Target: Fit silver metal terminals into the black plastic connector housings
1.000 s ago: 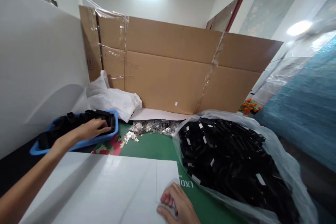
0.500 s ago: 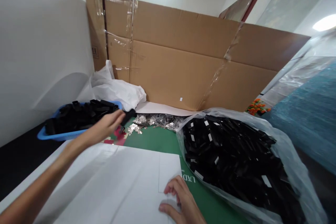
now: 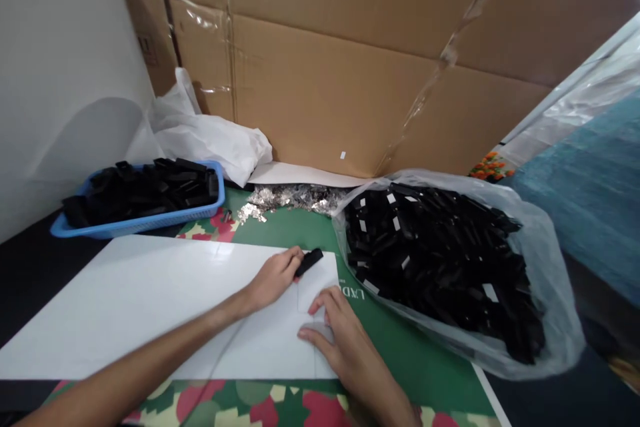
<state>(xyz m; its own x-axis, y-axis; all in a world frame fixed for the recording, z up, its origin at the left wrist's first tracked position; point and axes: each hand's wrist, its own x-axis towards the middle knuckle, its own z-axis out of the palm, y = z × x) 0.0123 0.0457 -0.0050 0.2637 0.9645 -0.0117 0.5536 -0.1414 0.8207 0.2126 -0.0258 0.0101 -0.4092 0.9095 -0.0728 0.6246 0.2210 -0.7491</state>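
My left hand (image 3: 273, 278) holds a small black plastic piece (image 3: 309, 261) just above the right end of a large white sheet (image 3: 150, 300). My right hand (image 3: 340, 337) rests flat on the sheet's lower right corner, fingers spread, pressing on a small pale patch. A blue tray (image 3: 105, 227) full of black pieces stands at the back left. To the right, a clear plastic bag (image 3: 540, 293) holds a heap of black pieces, some with white labels.
A tall cardboard wall (image 3: 350, 73) stands behind. A crumpled white bag (image 3: 210, 140) lies next to the tray. Silver foil scraps (image 3: 285, 199) are scattered on the green mat (image 3: 425, 360). A white panel closes off the left side.
My left hand left the blue tray with a black piece and carried it right and toward me to the white sheet. The view tipped downward. My right hand stayed on the sheet.
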